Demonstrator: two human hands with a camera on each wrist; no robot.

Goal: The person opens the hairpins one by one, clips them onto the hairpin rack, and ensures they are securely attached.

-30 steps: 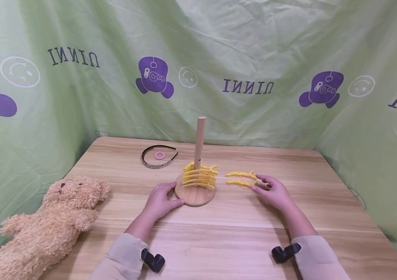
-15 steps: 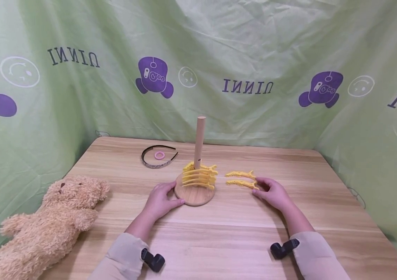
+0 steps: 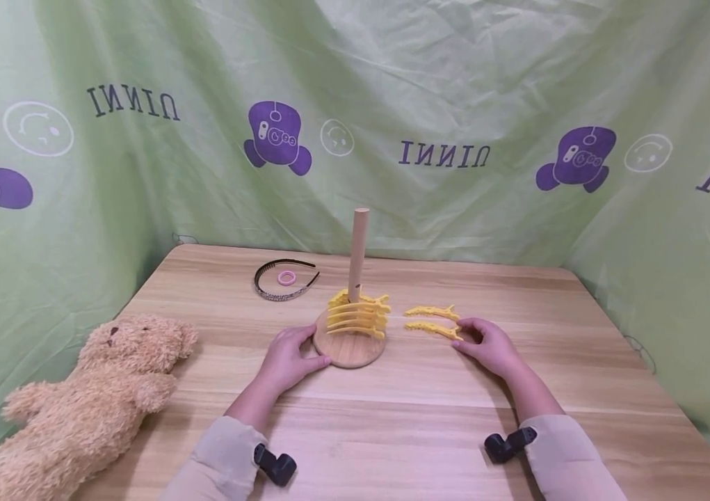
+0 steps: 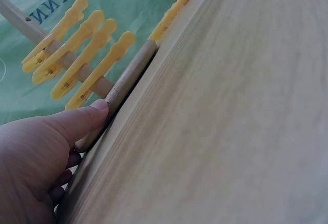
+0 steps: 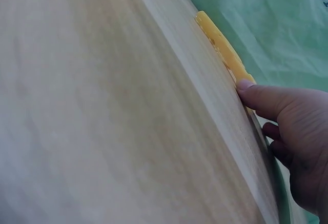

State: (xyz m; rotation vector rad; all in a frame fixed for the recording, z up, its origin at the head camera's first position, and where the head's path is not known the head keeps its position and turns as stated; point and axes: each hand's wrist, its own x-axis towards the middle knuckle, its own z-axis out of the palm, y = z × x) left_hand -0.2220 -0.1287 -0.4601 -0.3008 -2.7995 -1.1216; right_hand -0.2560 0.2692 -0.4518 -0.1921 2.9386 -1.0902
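Observation:
In the head view, a wooden stand with a round base point(image 3: 355, 355) and an upright post point(image 3: 359, 250) is on the table. Several yellow hair clips point(image 3: 356, 316) are clamped on the lower post, one above another. My left hand point(image 3: 284, 360) holds the base at its left edge; its thumb point(image 4: 97, 108) lies on the rim in the left wrist view. To the right, two more yellow clips lie side by side, a far clip point(image 3: 430, 312) and a near clip point(image 3: 431, 328). Thumb and fingers of my right hand point(image 3: 489, 344) pinch the near clip's tail end.
Behind the stand to the left lies a black headband point(image 3: 276, 297) with a pink hair ring point(image 3: 286, 278) inside its curve. A tan teddy bear point(image 3: 98, 396) is stretched along the table's left side. Green printed cloth point(image 3: 455, 76) surrounds the table.
My right hand's fingers have closed in at the tail end of the near clip, with a small shift of the wrist. The left hand and the stand stay still.

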